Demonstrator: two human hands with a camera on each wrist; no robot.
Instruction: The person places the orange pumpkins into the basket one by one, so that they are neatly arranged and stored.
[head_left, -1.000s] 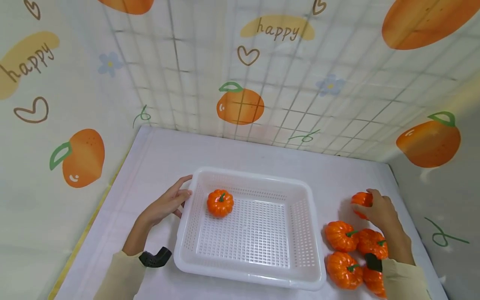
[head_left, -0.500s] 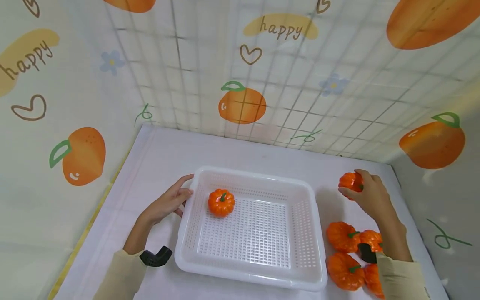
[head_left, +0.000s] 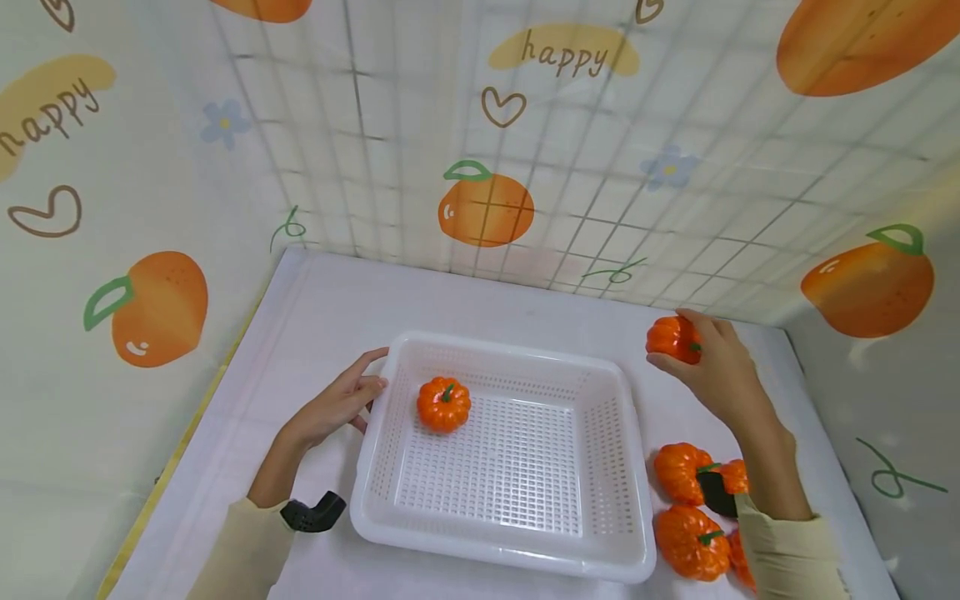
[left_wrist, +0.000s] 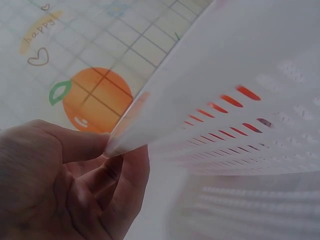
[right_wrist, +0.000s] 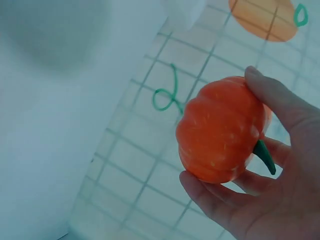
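In my right hand I grip a small orange toy pumpkin with a green stem, thumb on one side and fingers on the other. It is held up beyond the far right corner of a white plastic basket. My left hand pinches the basket's left rim between thumb and fingers. Inside the basket, toward its far left, another toy pumpkin sits upright. Several more lie right of the basket, among them a near pumpkin and one behind it; my right forearm partly covers the others.
The basket stands on a white-covered table. Behind it rises a patterned backdrop printed with oranges and grid lines, and similar sheets close off the left and right sides. A black band with a camera mount sits on my left wrist.
My right hand has lifted the pumpkin off the table at the right and carried it up, away from me and leftward. The left hand keeps its hold on the basket rim.
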